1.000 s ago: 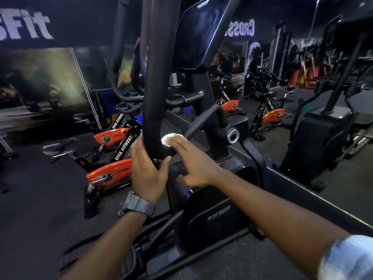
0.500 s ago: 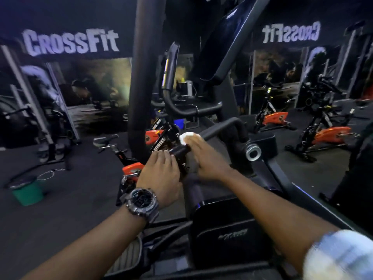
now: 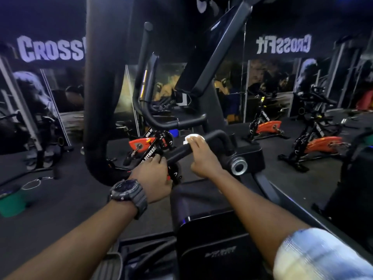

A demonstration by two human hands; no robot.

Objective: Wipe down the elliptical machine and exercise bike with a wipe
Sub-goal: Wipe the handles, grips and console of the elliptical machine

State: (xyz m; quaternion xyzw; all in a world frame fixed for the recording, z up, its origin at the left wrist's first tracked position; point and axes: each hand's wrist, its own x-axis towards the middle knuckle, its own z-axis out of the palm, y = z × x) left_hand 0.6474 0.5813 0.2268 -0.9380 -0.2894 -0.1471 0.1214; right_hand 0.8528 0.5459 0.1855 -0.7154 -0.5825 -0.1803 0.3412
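Observation:
The black elliptical machine [image 3: 212, 217] stands right in front of me, its thick moving arm [image 3: 101, 98] rising at the left and its console [image 3: 214, 51] tilted above. A short black handlebar [image 3: 214, 137] slopes across the middle. My right hand [image 3: 203, 158] wraps this bar and presses a white wipe [image 3: 191, 137] on it under the fingertips. My left hand [image 3: 155, 176], with a dark watch on the wrist, grips the lower end of the same bar. An orange and black exercise bike [image 3: 147, 146] stands just behind the hands.
Two more orange bikes [image 3: 266, 126] [image 3: 321, 144] stand on the dark floor at the right. A green bucket [image 3: 11, 201] sits at the left edge. A black machine [image 3: 355, 178] stands close at the far right. Mirrors and CrossFit lettering line the back wall.
My view has swung left and down. My right hand with the wipe has slid up along the handlebar. My left hand has moved from the thick arm to the bar's lower end.

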